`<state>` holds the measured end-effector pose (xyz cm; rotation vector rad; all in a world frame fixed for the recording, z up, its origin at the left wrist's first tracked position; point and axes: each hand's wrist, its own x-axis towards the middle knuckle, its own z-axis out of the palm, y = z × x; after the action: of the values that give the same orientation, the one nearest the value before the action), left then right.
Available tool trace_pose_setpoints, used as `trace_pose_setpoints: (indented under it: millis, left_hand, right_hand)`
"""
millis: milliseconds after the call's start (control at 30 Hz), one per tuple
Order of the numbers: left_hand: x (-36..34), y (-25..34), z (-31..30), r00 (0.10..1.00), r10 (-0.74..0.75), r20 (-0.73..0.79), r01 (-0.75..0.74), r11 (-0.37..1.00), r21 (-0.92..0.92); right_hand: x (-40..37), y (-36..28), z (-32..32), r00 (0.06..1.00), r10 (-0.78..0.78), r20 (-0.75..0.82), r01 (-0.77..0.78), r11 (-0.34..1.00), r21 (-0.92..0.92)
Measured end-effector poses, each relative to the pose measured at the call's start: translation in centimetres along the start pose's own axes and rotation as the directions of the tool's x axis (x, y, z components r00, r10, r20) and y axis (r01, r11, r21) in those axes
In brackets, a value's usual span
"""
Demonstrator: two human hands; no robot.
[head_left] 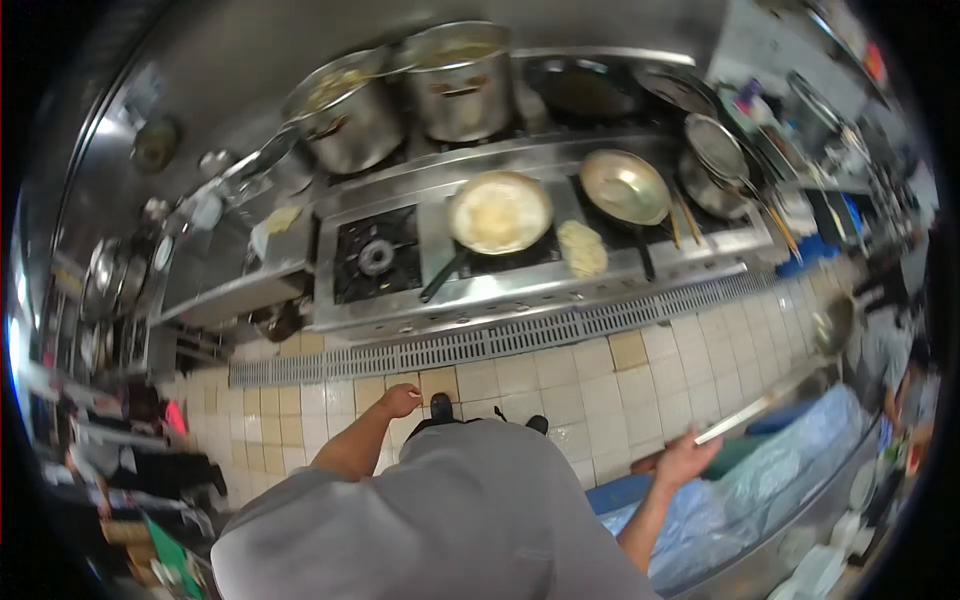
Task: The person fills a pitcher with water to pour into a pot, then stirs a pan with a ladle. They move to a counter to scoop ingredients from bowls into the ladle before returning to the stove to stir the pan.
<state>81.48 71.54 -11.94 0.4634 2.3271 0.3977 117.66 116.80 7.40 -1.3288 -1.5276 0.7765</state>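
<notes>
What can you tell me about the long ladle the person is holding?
The ladle looks like shiny metal: a long, straight, thin handle ending in a round bowl. The right hand grips the handle's near end, so it slants up and away to the right, bowl farthest out, in the air over the tiled floor. Its contents are not visible.

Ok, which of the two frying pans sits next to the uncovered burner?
The left pan, pale yellow inside, beside the burner; the other pan sits further right.
</notes>
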Motion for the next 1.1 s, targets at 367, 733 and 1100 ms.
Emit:
trace_pose_setpoints:
  millis: [367,733,1100]
  left_hand:
    - [-8.7,-20.8,3.7,0.939,-0.274,-0.207,0.173,0.898,-0.405]
    - [-24.6,-43.8,7.3,0.951,-0.295,0.094,0.301,0.951,-0.065]
    - [-9.1,-31.3,-10.5,0.851,-0.524,-0.019,0.405,0.679,-0.612]
  right_hand:
    - [-5.5,-11.6,29.5,0.518,-0.303,0.8,0.553,0.832,-0.043]
    - [-11.2,-12.0,35.8,0.518,0.155,0.841,-0.116,0.987,-0.111]
    - [-16.0,-15.0,35.5,0.132,0.283,0.95,-0.937,0.347,0.027]
